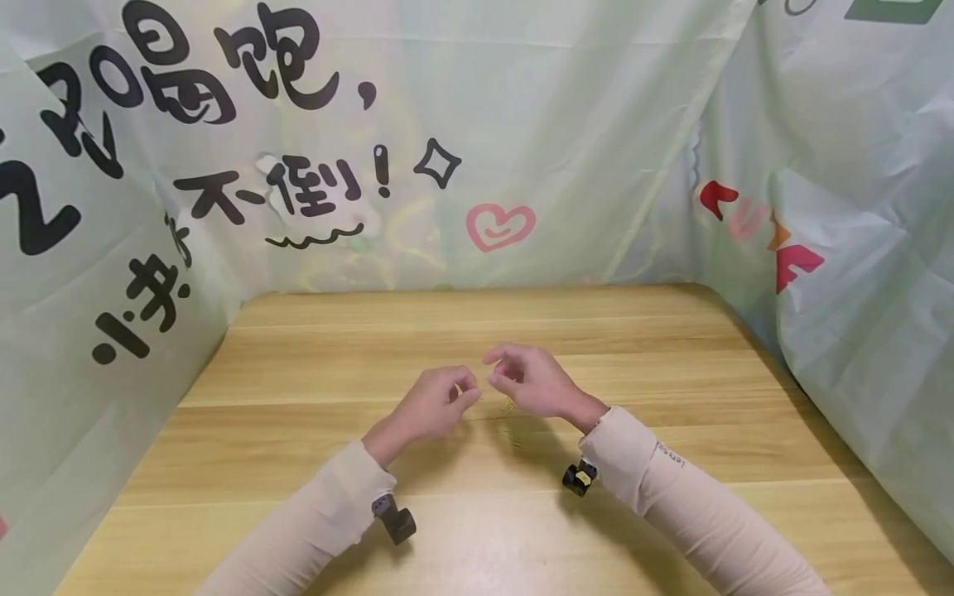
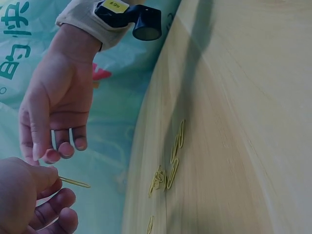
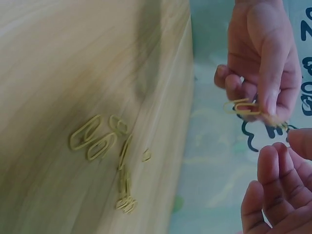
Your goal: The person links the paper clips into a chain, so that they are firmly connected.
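Observation:
My left hand (image 1: 431,406) pinches a gold paper clip (image 2: 75,182) between thumb and fingertips, above the table. In the right wrist view, clip loops (image 3: 242,107) show at those fingertips, and a blurred second piece reaches toward my right hand (image 1: 538,382). That hand hovers close by on the right, its thumb and index finger bent toward the left hand but a little apart. Nothing plainly shows between its fingers. Below the hands, several gold paper clips (image 2: 157,180) lie on the wooden table (image 1: 298,463), some bunched together, others loose.
Pale fabric sheets with printed lettering and a pink heart (image 1: 501,228) hang behind the table and at both sides. A small black camera (image 1: 395,520) is strapped at the left wrist, another camera (image 1: 579,478) at the right.

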Available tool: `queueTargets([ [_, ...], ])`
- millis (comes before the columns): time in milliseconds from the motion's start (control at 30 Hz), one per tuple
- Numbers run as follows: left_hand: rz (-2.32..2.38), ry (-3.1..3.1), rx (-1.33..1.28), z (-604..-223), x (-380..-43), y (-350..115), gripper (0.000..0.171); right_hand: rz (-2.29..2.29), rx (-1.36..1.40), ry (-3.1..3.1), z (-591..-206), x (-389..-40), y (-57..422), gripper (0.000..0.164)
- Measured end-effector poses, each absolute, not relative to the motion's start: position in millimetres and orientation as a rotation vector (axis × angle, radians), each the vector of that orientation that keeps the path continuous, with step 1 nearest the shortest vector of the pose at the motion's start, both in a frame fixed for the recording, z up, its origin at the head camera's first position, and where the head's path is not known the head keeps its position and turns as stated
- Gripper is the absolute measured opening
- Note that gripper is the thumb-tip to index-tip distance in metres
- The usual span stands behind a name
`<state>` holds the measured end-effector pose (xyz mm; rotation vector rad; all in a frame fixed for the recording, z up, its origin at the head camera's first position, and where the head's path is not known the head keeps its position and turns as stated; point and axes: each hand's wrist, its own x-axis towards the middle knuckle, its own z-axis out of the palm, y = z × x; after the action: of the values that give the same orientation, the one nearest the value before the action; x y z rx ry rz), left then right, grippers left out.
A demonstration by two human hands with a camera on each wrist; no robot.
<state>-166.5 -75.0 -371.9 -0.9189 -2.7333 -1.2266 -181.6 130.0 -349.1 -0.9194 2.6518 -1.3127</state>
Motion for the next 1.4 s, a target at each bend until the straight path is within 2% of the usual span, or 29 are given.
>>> queueTargets([
  [267,-1.219,-2.724,-0.913,-376.0,-168.9,-79.1,0.006,-1.316,-0.858,2.671,-360.8,-188.3,135.6,0.022],
  [1067,-1.223,-2.725,-0.843,-370.3,-164.7,-80.6,0.007,-0.926,-0.642,2.781,-389.5,-214.0,143.3,0.02],
  [1400,-1.259,-2.667,-0.86,-371.7,-164.9,-80.1,0.007,-0.737,-0.562,2.784,-394.4,-219.1,139.9,0.008],
])
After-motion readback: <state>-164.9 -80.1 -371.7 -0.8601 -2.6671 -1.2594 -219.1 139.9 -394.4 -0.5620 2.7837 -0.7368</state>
